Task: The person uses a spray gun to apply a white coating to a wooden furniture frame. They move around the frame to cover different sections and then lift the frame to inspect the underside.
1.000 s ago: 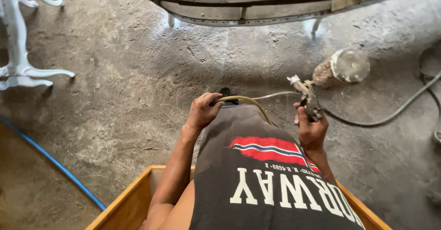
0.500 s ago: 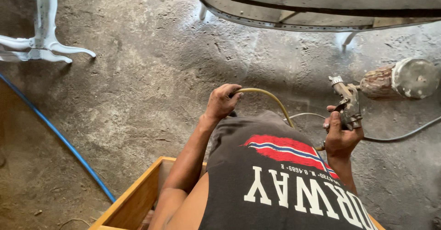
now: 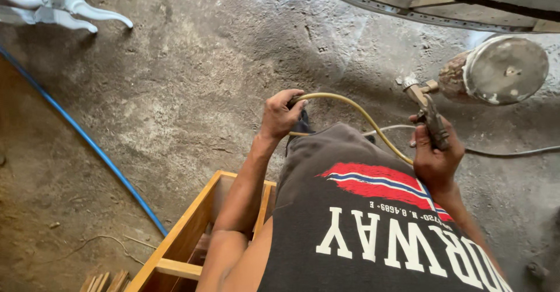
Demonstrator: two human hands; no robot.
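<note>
My right hand (image 3: 436, 157) grips the handle of a paint spray gun (image 3: 424, 106), whose round metal cup (image 3: 503, 69) sticks out to the right. A yellowish air hose (image 3: 350, 106) arcs from the gun across my dark shirt. My left hand (image 3: 280, 115) is closed around that hose at its far left end. Both hands are held over a rough concrete floor (image 3: 192, 88).
A wooden box frame (image 3: 192, 234) stands under my left arm. A blue hose (image 3: 87, 146) runs diagonally over the floor at left. White curved furniture legs (image 3: 64, 6) sit top left. A large round frame (image 3: 431, 3) spans the top right. A grey cable (image 3: 513, 151) lies at right.
The view has shifted, so the spray gun and its cup look closer and larger. My left hand still holds the hose and my right hand still holds the gun.
</note>
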